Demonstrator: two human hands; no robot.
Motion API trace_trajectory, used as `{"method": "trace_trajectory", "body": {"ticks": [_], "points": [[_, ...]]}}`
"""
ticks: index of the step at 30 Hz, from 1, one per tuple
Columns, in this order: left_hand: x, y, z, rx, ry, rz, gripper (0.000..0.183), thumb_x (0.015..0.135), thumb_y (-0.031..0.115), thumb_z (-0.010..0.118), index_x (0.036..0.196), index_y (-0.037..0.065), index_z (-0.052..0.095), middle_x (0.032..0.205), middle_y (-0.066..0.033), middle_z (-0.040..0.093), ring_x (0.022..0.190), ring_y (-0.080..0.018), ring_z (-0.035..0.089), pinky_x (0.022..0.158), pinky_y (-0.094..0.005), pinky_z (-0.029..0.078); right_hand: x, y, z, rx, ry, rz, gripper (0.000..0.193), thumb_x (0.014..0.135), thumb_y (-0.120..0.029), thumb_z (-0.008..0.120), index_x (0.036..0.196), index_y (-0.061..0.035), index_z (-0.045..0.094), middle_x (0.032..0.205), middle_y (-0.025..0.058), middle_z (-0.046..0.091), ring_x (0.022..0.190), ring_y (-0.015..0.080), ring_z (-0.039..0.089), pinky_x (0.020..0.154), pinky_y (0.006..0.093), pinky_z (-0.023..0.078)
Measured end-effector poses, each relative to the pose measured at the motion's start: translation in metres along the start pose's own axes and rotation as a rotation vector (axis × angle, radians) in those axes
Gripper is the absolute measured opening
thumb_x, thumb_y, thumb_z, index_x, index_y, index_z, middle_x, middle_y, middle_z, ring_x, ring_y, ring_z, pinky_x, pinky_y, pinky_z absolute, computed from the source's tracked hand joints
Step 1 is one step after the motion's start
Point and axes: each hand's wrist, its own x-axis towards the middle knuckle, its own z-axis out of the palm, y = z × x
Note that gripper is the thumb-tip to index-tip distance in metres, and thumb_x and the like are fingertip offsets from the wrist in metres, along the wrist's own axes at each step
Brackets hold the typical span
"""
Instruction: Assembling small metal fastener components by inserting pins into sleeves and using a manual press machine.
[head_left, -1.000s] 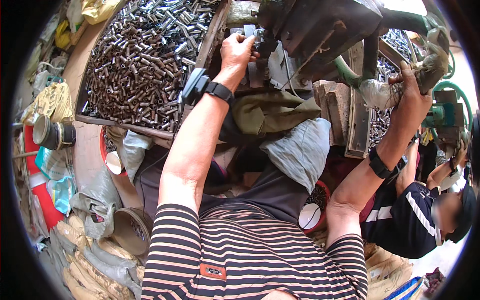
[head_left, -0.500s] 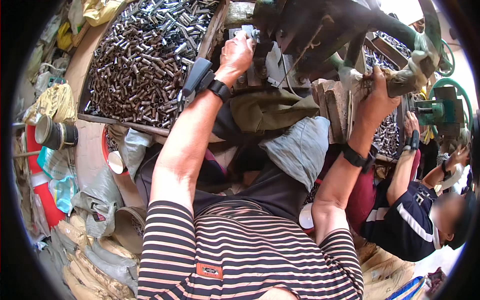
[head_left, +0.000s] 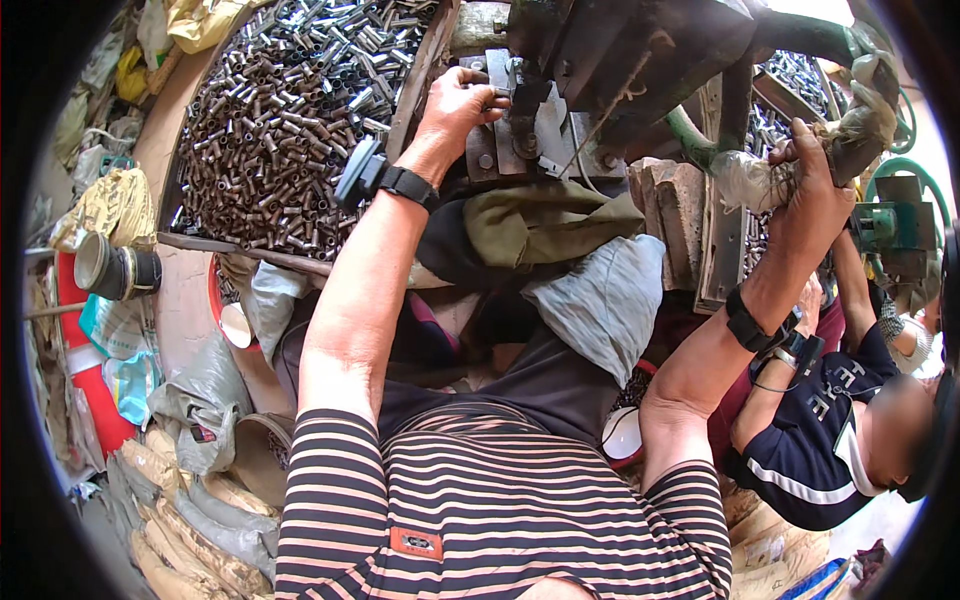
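My left hand [head_left: 455, 112] is closed in a pinch at the die block [head_left: 525, 135] of a dark screw press [head_left: 630, 70]. A small metal tube [head_left: 499, 91] shows at its fingertips, partly hidden by them. Farther right, my right hand [head_left: 815, 195] wraps round the press's curved handle [head_left: 858, 140], which is bound in clear plastic and cloth. Left of my left hand, a wooden-edged tray [head_left: 412, 85] holds a heap of short metal tubes [head_left: 270, 150], some brown and some shiny.
A co-worker [head_left: 830, 420] in a dark shirt sits close on the right, beside a green machine [head_left: 895, 230]. Wooden blocks [head_left: 665, 215] stand right of the press. An olive cloth [head_left: 550, 220] lies below it. Sacks [head_left: 190, 530] and a bucket [head_left: 262, 455] are at lower left.
My left hand has drawn back slightly left and down from the die. My right hand has moved right with the handle as it turned. The co-worker's arms have shifted.
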Motion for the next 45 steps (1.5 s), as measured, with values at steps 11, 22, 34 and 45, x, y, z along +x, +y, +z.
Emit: {"method": "trace_trajectory", "body": {"ticks": [11,22,34,45], "points": [[0.003,-0.01,0.03,0.625,0.133,0.136,0.026,0.093,0.023,0.053,0.095,-0.001,0.062,0.078,-0.0162,0.065,0.066,-0.0213,0.067,0.055,-0.0341,0.051,-0.038,0.076,0.026,0.109,0.314,-0.158,0.01,0.078,0.001,0.065,0.084,0.0017,0.057,0.073,0.0076,0.062,0.063,0.0147,0.06,0.059,0.0278,0.049],[-0.008,0.009,-0.01,0.28,0.071,0.044,0.035,0.088,0.025,0.063,0.105,-0.004,0.057,0.087,-0.0109,0.065,0.079,-0.0183,0.065,0.066,-0.0278,0.05,-0.003,-0.002,0.0,0.048,0.002,0.026,0.012,0.078,0.001,0.069,0.088,0.0003,0.061,0.074,0.0046,0.061,0.06,0.0119,0.057,0.058,0.0267,0.047],[0.005,-0.033,0.021,0.601,0.259,0.364,0.026,0.089,0.025,0.062,0.093,0.0,0.068,0.072,-0.0088,0.068,0.064,-0.0152,0.067,0.058,-0.028,0.051,-0.011,0.023,0.003,0.027,0.136,-0.045,0.012,0.08,0.001,0.066,0.09,0.0037,0.061,0.075,0.0069,0.062,0.058,0.0127,0.057,0.057,0.026,0.046],[-0.017,0.005,-0.008,0.804,0.238,0.348,0.031,0.082,0.03,0.063,0.095,0.002,0.067,0.091,-0.0171,0.069,0.089,-0.0273,0.067,0.079,-0.0377,0.05,-0.025,0.024,0.005,0.015,0.078,0.013,0.014,0.082,-0.006,0.067,0.09,0.0031,0.062,0.076,0.0052,0.063,0.067,0.0126,0.058,0.065,0.027,0.045]]}}
